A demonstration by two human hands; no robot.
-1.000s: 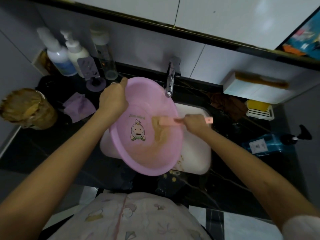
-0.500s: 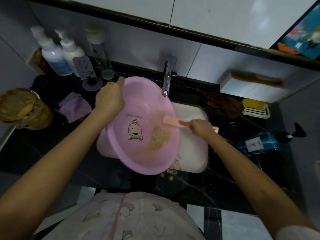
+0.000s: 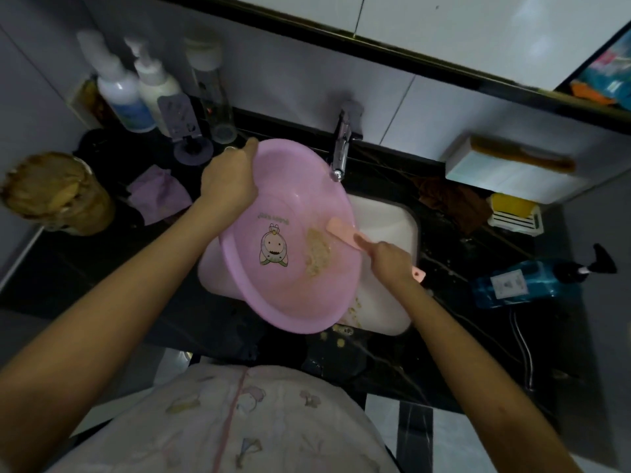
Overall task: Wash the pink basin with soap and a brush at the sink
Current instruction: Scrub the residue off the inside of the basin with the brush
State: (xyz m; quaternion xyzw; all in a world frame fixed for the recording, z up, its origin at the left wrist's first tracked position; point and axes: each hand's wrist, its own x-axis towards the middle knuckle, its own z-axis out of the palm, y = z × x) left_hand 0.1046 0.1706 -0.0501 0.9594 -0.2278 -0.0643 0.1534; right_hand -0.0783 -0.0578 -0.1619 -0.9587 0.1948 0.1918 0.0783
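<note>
The pink basin (image 3: 273, 206) is tilted over the white sink (image 3: 386, 230), its open side facing me, with a cartoon figure printed inside. My left hand (image 3: 228, 180) grips the basin's upper left rim. A brownish foamy smear (image 3: 318, 251) lies on the inner wall. My right hand (image 3: 389, 257) holds a pink brush (image 3: 343, 232) by its handle, with the head against the basin's right inner side just above the smear. The handle's end sticks out behind my wrist.
A chrome tap (image 3: 341, 148) hangs over the basin's top rim. Pump bottles (image 3: 136, 87) and a purple cloth (image 3: 158, 194) sit on the black counter at left. A blue bottle (image 3: 522, 283) lies at right, near a soap dish (image 3: 515, 213) and brown rag (image 3: 450, 203).
My right hand has drawn the brush from the middle of the basin's inside up toward its right rim. The smear is left behind, uncovered. My left hand keeps its hold on the rim.
</note>
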